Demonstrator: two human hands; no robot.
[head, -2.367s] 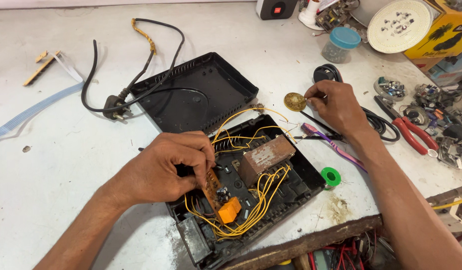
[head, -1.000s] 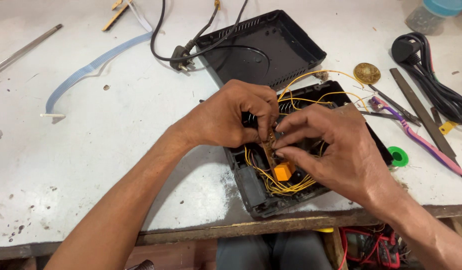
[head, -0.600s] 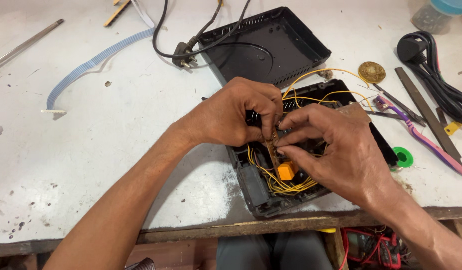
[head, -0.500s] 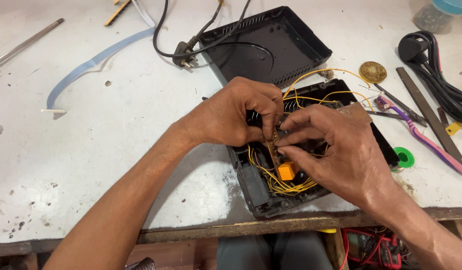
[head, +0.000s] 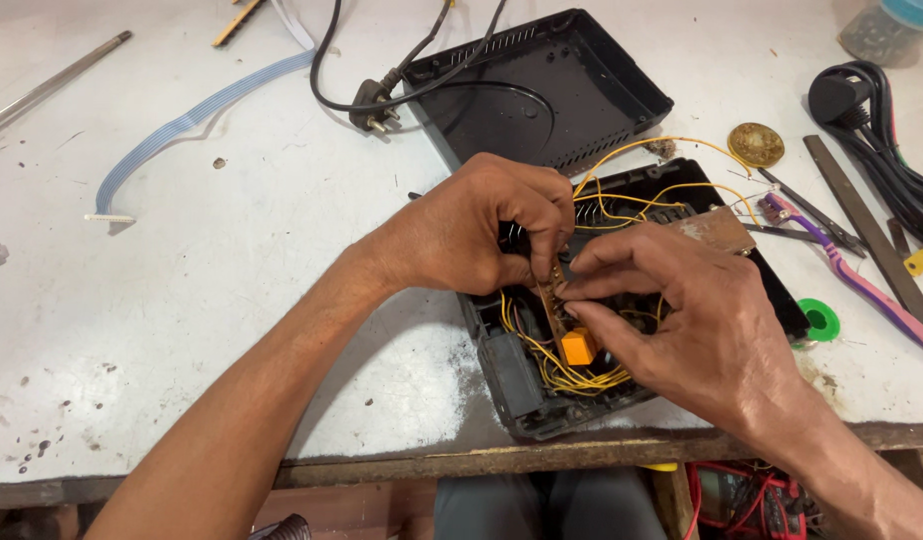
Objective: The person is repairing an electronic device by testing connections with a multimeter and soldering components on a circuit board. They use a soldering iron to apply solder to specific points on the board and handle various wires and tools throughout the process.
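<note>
An open black plastic casing [head: 522, 385] lies at the table's near edge, full of yellow wires [head: 572, 378], with an orange block [head: 580, 346] and a brown transformer [head: 717, 228] inside. A narrow brown circuit board [head: 553, 300] stands on edge in the casing. My left hand [head: 477, 225] pinches the board's top from the left. My right hand [head: 687, 315] pinches the same board from the right, fingertips meeting the left hand's, and it hides much of the casing.
The casing's black lid [head: 542, 90] lies behind, with a black power cord and plug [head: 374, 103]. A blue ribbon cable [head: 182, 125] lies at left. A brass disc [head: 756, 144], metal file [head: 857, 232], purple-handled tool [head: 862, 290], green ring [head: 820, 319] and black cable [head: 872, 130] sit at right.
About two seconds ago my right hand was by the brass disc; it has come onto the board beside my left hand. Over the last second both hands have barely shifted.
</note>
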